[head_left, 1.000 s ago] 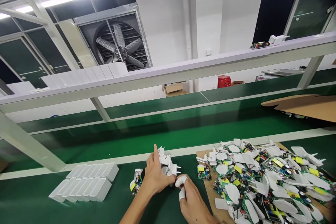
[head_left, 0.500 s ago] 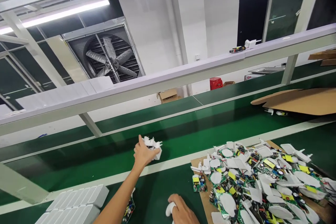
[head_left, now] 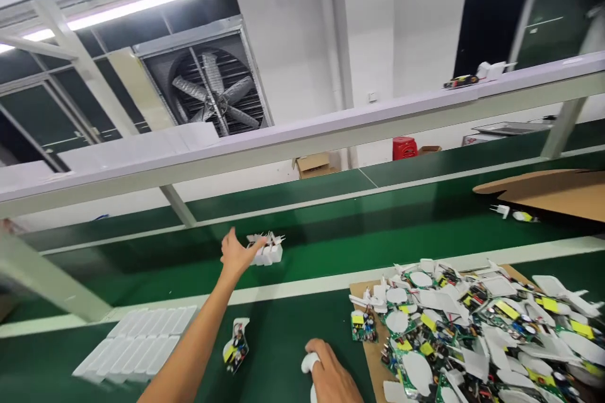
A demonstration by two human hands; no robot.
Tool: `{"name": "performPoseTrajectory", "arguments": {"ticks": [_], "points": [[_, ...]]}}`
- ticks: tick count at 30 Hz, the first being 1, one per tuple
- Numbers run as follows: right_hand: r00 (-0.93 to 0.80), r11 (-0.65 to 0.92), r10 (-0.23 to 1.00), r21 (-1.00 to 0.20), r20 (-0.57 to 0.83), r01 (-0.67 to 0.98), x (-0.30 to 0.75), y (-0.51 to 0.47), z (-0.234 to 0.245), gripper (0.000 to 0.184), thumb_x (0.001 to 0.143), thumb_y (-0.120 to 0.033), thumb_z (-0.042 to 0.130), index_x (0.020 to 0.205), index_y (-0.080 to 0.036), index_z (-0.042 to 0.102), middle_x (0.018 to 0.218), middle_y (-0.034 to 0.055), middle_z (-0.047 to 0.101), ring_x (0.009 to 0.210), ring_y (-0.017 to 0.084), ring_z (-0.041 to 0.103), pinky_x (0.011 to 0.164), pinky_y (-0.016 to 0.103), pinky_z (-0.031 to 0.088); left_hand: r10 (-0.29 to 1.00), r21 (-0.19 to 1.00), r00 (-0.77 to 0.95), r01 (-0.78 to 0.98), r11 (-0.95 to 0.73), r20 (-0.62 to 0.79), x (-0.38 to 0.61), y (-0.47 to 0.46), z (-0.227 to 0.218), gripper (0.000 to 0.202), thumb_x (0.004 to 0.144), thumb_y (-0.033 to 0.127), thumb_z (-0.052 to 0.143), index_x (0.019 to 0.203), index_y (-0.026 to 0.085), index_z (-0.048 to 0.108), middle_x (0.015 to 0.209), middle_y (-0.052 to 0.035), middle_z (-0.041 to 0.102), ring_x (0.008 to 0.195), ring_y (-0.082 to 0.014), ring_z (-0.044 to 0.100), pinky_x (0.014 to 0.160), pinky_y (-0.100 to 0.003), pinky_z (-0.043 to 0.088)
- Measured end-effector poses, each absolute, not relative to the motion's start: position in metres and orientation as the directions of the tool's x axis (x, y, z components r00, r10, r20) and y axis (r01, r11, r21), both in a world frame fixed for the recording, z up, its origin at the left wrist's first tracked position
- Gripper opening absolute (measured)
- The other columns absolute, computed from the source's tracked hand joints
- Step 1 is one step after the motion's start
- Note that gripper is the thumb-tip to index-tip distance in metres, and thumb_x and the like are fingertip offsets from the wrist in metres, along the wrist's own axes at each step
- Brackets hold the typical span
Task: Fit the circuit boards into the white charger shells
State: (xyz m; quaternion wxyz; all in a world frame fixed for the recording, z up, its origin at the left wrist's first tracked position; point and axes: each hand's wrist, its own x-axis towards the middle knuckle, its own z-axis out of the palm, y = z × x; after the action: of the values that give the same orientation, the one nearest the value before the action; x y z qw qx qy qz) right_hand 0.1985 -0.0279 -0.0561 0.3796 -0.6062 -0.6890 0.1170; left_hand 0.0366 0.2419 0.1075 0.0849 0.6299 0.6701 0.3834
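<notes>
On the green belt stands a small group of white plug adapter housings (head_left: 270, 254), prongs and thin wires showing on top. My left hand (head_left: 239, 253) is just left of them with fingers spread, its thumb overlapping their near side; whether it touches them I cannot tell. Low in the middle, my right hand (head_left: 333, 373) curls round a white rounded plastic piece (head_left: 310, 363), mostly hidden under the fingers. Between my forearm and right hand, a circuit board with a white plastic part (head_left: 235, 347) lies on the green bench.
A large heap of circuit boards with white plastic parts (head_left: 418, 371) covers cardboard at right. White rectangular cases (head_left: 137, 343) stand in rows at left. A pale rail (head_left: 307, 286) separates bench from belt. Brown cardboard (head_left: 553, 195) lies over the belt's far right.
My left hand has opened and drawn back leftward from the adapter housings, which now stand on the belt. My right hand keeps its hold. The camera view has shifted slightly.
</notes>
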Motion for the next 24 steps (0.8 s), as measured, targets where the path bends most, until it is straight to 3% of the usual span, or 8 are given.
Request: {"name": "performPoseTrajectory", "arguments": {"ticks": [2, 4, 7, 10, 14, 17, 19, 24], "points": [[-0.072, 0.298, 0.925, -0.596, 0.372, 0.745, 0.201, -0.03, -0.063, 0.044, 0.064, -0.004, 0.055, 0.101, -0.021, 0.071, 0.134, 0.0133, 0.068, 0.105, 0.027, 0.074, 0.089, 0.03, 0.062, 0.847, 0.629, -0.213, 0.758, -0.171, 0.487, -0.004, 0.217, 0.131, 0.088, 0.08, 0.061, 0.074, 0.152, 0.017, 0.047, 0.158, -0.0186, 0.048, 0.149, -0.0366, 0.044, 0.122, -0.051, 0.038], [-0.116, 0.348, 0.909, -0.573, 0.401, 0.742, 0.202, -0.033, -0.068, 0.052, 0.069, -0.007, 0.054, 0.118, -0.017, 0.069, 0.137, 0.017, 0.066, 0.111, 0.029, 0.073, 0.096, 0.036, 0.062, 0.774, 0.642, -0.283, 0.74, -0.2, 0.567, -0.049, 0.184, 0.149, 0.081, 0.087, 0.063, 0.067, 0.152, 0.019, 0.047, 0.156, -0.0145, 0.051, 0.142, -0.032, 0.052, 0.117, -0.045, 0.045], [-0.08, 0.381, 0.871, -0.564, 0.485, 0.733, 0.201, -0.038, -0.067, 0.049, 0.088, -0.013, 0.048, 0.135, -0.018, 0.062, 0.133, 0.0174, 0.067, 0.114, 0.03, 0.071, 0.097, 0.042, 0.063, 0.649, 0.622, -0.385, 0.763, -0.176, 0.656, -0.113, 0.127, 0.148, 0.068, 0.087, 0.066, 0.066, 0.141, 0.025, 0.061, 0.144, -0.0103, 0.062, 0.125, -0.033, 0.063, 0.11, -0.048, 0.051], [-0.125, 0.416, 0.859, -0.534, 0.497, 0.736, 0.197, -0.04, -0.053, 0.042, 0.098, -0.02, 0.05, 0.139, -0.023, 0.061, 0.132, 0.0154, 0.068, 0.115, 0.031, 0.071, 0.094, 0.043, 0.064, 0.621, 0.436, -0.248, 0.883, -0.17, 0.744, -0.158, 0.08, 0.111, 0.041, 0.085, 0.059, 0.067, 0.106, 0.025, 0.075, 0.12, -0.0095, 0.072, 0.122, -0.0361, 0.063, 0.117, -0.056, 0.042], [-0.267, 0.484, 0.851, -0.476, 0.452, 0.735, 0.166, -0.031, -0.026, 0.049, 0.095, -0.02, 0.056, 0.144, -0.018, 0.058, 0.14, 0.0178, 0.065, 0.116, 0.033, 0.071, 0.097, 0.047, 0.063, 0.77, 0.263, -0.112, 0.962, -0.075, 0.629, -0.177, 0.047, 0.051, 0.027, 0.081, 0.049, 0.069, 0.094, 0.028, 0.079, 0.127, -0.0142, 0.067, 0.132, -0.0427, 0.052, 0.112, -0.062, 0.043], [-0.313, 0.477, 0.87, -0.492, 0.38, 0.729, 0.123, -0.012, -0.01, 0.052, 0.088, -0.02, 0.066, 0.139, -0.012, 0.062, 0.145, 0.0232, 0.06, 0.116, 0.04, 0.071, 0.098, 0.056, 0.061, 0.837, 0.241, -0.092, 0.969, -0.049, 0.54, -0.168, 0.041, 0.033, 0.022, 0.085, 0.037, 0.063, 0.092, 0.024, 0.079, 0.132, -0.019, 0.062, 0.137, -0.0475, 0.044, 0.103, -0.067, 0.047], [-0.303, 0.462, 0.88, -0.509, 0.366, 0.727, 0.095, 0.003, -0.003, 0.053, 0.081, -0.018, 0.071, 0.132, -0.012, 0.065, 0.145, 0.0242, 0.059, 0.114, 0.041, 0.07, 0.098, 0.058, 0.06, 0.85, 0.257, -0.056, 0.962, -0.094, 0.524, -0.157, 0.043, 0.033, 0.018, 0.087, 0.03, 0.06, 0.084, 0.022, 0.075, 0.128, -0.0196, 0.064, 0.133, -0.0464, 0.048, 0.104, -0.066, 0.048], [-0.26, 0.47, 0.87, -0.548, 0.418, 0.691, 0.087, 0.026, 0.006, 0.042, 0.082, -0.006, 0.058, 0.12, -0.02, 0.067, 0.121, 0.0102, 0.069, 0.103, 0.024, 0.073, 0.092, 0.035, 0.061, 0.87, 0.308, 0.133, 0.901, -0.306, 0.474, -0.126, 0.04, 0.038, 0.013, 0.089, 0.033, 0.061, 0.079, 0.025, 0.066, 0.126, -0.0107, 0.069, 0.126, -0.0335, 0.061, 0.106, -0.047, 0.054]]}}
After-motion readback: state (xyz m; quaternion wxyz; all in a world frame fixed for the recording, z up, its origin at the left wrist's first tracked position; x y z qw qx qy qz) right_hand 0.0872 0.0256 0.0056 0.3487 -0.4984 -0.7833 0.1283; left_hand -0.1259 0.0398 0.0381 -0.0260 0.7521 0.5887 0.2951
